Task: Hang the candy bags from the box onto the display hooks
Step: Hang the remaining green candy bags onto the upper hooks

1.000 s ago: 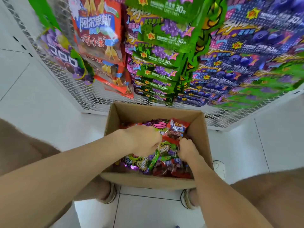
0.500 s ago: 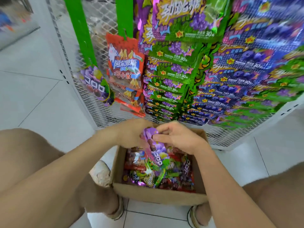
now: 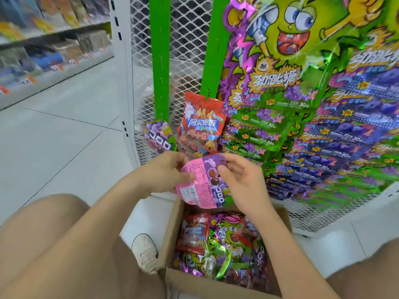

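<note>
Directly above the brown cardboard box (image 3: 216,287), which sits on the floor between the person's knees full of mixed sweet packets, both hands hold a small pink-and-purple foil candy pouch (image 3: 203,186). The left hand (image 3: 168,171) has its fingers curled behind the pouch and its thumb pressed on the pink label side. The right hand (image 3: 239,182) pinches the purple top edge between thumb and forefinger. I cannot tell whether this is one pouch or two pressed together, so I would fan them apart first and hang a single one. Beyond the box and to its left, a narrow green plastic hanging strip (image 3: 161,61) runs down the white wire mesh panel (image 3: 187,29). A matching purple grape pouch (image 3: 158,137) hangs at its foot, so that looks the proper home. The twin green strip (image 3: 213,50) beside it, also beyond the box, carries a red snack bag (image 3: 201,124). To do it well, turn the purple printed face outward and find the hang hole in the top seam. Keep that seam taut between the two hands, then slip it over the next free tab above the hanging pouch. The strip probably swings, so one hand may need to steady it.
</note>
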A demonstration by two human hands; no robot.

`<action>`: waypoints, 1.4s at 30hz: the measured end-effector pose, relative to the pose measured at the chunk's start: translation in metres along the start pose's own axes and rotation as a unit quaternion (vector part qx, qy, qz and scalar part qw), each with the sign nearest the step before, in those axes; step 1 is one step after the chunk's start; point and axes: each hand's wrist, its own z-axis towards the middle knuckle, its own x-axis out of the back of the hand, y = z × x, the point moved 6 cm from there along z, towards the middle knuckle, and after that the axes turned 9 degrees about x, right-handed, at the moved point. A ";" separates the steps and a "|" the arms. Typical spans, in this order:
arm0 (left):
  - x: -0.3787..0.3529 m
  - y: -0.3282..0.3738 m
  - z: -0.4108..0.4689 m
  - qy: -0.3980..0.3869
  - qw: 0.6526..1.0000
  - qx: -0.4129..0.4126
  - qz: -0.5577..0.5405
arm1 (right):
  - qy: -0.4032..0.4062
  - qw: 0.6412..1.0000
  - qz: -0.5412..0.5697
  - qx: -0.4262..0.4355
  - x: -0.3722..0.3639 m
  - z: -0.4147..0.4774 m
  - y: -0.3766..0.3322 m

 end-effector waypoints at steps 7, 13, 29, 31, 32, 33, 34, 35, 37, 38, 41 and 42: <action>0.004 0.039 -0.026 0.206 0.871 -0.317 0.315 | 0.032 0.968 0.052 -0.242 -0.024 -0.010 0.006; -0.007 0.038 -0.029 0.195 0.834 -0.331 0.396 | -0.002 0.977 0.095 -0.192 -0.042 -0.002 -0.003; 0.116 0.054 0.046 0.443 0.885 -0.140 0.009 | -0.133 0.974 -0.183 -0.001 -0.040 0.011 -0.023; 0.119 0.055 0.047 0.427 0.895 -0.121 -0.036 | -0.118 0.976 -0.183 0.000 -0.041 0.018 -0.032; 0.119 0.056 0.049 0.417 0.901 -0.115 -0.031 | -0.117 0.975 -0.187 0.009 -0.042 0.022 -0.038; 0.120 0.057 0.049 0.405 0.907 -0.113 -0.016 | -0.116 0.974 -0.192 0.022 -0.045 0.026 -0.044; 0.120 0.055 0.050 0.389 0.914 -0.114 -0.009 | -0.118 0.974 -0.191 0.038 -0.048 0.029 -0.049; 0.120 0.052 0.050 0.368 0.923 -0.110 -0.014 | -0.119 0.973 -0.191 0.049 -0.052 0.032 -0.051; 0.119 0.045 0.046 0.322 0.941 -0.097 -0.031 | -0.110 0.972 -0.197 0.059 -0.059 0.039 -0.054; 0.119 0.042 0.043 0.298 0.950 -0.085 -0.030 | -0.098 0.972 -0.204 0.065 -0.062 0.043 -0.056; 0.119 0.036 0.032 0.233 0.968 -0.075 -0.050 | -0.066 0.972 -0.207 0.092 -0.075 0.057 -0.067; 0.119 0.036 0.027 0.212 0.972 -0.075 -0.067 | -0.059 0.972 -0.204 0.098 -0.080 0.061 -0.069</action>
